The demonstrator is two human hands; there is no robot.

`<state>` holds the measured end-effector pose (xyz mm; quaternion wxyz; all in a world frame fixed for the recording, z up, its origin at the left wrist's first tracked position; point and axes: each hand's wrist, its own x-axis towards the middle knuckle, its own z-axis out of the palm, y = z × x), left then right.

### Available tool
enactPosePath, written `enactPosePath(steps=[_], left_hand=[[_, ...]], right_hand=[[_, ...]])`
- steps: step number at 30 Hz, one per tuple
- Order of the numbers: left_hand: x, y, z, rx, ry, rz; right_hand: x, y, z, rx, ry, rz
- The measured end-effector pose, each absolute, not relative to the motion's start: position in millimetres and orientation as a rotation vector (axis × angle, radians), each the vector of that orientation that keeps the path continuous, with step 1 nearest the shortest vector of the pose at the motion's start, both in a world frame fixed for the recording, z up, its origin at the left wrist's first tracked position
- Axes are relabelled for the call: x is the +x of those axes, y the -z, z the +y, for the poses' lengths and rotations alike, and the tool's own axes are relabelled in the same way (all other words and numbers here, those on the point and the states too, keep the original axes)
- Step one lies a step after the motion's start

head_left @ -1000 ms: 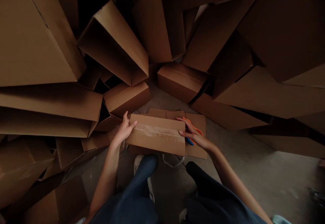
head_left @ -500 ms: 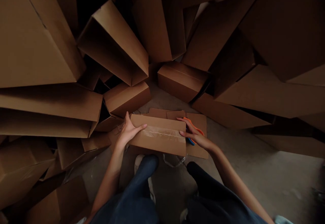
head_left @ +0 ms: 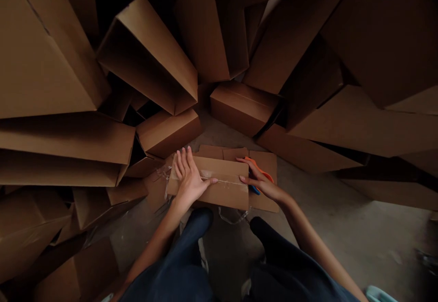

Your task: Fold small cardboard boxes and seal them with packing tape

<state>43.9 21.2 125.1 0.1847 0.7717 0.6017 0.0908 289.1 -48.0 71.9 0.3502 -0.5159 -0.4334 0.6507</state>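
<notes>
A closed cardboard box (head_left: pixel 222 192) with clear tape along its top seam lies in front of my knees. My left hand (head_left: pixel 190 179) rests flat on the left part of its top, fingers stretched out and thumb along the taped seam. At the box's right end, my right hand (head_left: pixel 260 182) grips the edge, thumb and fingertips on the cardboard. An orange and blue object (head_left: pixel 263 169) shows behind that hand, partly hidden, and I cannot make out its kind. Flattened cardboard (head_left: pixel 267 201) lies underneath on the floor.
Many cardboard boxes crowd around, including an open tall box (head_left: pixel 153 55) at the back and a small box (head_left: pixel 242 106) behind the work. Stacked boxes (head_left: pixel 61 137) stand at the left. A loop of clear plastic (head_left: pixel 232 220) lies on the concrete floor (head_left: pixel 325 229).
My left hand has moved from the box's left end onto its top, to the right, and now lies flat over the tape. My right hand stays at the right end.
</notes>
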Motion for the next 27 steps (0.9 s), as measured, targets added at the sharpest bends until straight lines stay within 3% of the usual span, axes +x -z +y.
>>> enactPosePath(steps=[27], left_hand=[[21.2,-126.7,44.7,2.132,-0.147,1.746]], right_hand=[[290.5,-75.8,-44.6,-1.316,-1.707,-1.11]])
